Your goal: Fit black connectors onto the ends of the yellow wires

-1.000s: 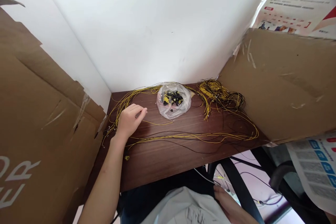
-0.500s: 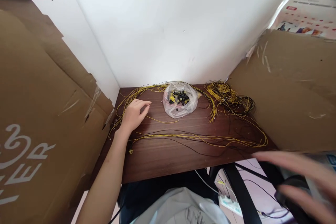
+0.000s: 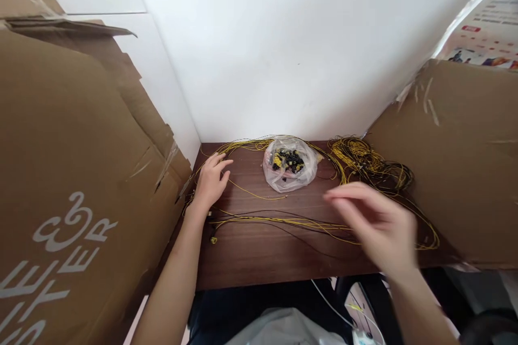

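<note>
My left hand [image 3: 211, 182] is at the left side of the table, over the yellow and black wires [image 3: 232, 146] that curve along the back. Its fingers are apart, and nothing shows between them. My right hand [image 3: 378, 223], blurred, is above the right part of the table with thumb and forefinger tips together in a pinch; anything between them is too small to make out. Below it runs a loose bundle of yellow and black wires [image 3: 283, 220]. Between the hands, farther back, sits a clear plastic bag [image 3: 272, 178] holding small black and yellow connectors [image 3: 292, 161].
A tangled heap of yellow and black wires [image 3: 356, 153] lies at the back right. Cardboard panels stand on the left [image 3: 93, 135] and right [image 3: 457, 172], with a white wall [image 3: 275, 64] behind. A single yellow wire [image 3: 254, 194] lies in front of the bag.
My right hand has come in from beyond the table's right front edge to above the wires, its fingers closing to a pinch. My left hand's fingers have spread slightly. The camera view has shifted.
</note>
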`<state>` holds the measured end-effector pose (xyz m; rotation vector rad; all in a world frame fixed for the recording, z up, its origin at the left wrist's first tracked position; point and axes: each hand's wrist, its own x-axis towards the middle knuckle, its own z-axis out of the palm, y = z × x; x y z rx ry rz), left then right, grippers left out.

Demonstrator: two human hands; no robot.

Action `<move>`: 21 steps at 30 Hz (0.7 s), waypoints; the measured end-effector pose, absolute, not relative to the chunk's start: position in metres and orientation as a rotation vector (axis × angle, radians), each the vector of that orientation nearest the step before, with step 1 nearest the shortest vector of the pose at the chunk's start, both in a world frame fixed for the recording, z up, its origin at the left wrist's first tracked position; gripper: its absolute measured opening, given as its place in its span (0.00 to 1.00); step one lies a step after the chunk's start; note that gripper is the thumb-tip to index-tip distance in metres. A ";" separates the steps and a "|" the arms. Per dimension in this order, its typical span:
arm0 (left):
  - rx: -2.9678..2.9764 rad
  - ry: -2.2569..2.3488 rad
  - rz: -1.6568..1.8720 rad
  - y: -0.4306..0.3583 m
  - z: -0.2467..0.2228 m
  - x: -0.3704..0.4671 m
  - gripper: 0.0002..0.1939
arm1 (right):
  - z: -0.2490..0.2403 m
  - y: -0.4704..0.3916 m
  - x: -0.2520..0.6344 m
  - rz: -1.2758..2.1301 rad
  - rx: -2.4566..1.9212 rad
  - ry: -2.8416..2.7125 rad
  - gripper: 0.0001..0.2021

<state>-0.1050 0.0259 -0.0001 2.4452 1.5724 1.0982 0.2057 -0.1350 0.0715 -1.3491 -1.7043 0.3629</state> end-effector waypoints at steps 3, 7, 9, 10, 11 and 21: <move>2.412 1.650 0.965 0.029 -0.008 -0.116 0.19 | 0.045 -0.080 0.169 0.448 -1.291 -1.990 0.09; 2.425 1.776 0.756 0.027 -0.015 -0.120 0.22 | 0.008 -0.035 0.157 0.387 -1.469 -2.275 0.14; 2.434 1.861 0.666 0.025 -0.016 -0.118 0.24 | -0.001 -0.026 0.159 0.416 -1.471 -2.306 0.08; 2.428 1.900 0.629 0.024 -0.017 -0.117 0.25 | -0.003 -0.024 0.160 0.436 -1.441 -2.308 0.06; 2.420 1.929 0.602 0.024 -0.017 -0.116 0.26 | -0.004 -0.022 0.162 0.451 -1.397 -2.306 0.06; 2.462 2.072 0.387 0.025 -0.021 -0.113 0.24 | 0.001 -0.019 0.186 0.615 -1.241 -2.362 0.07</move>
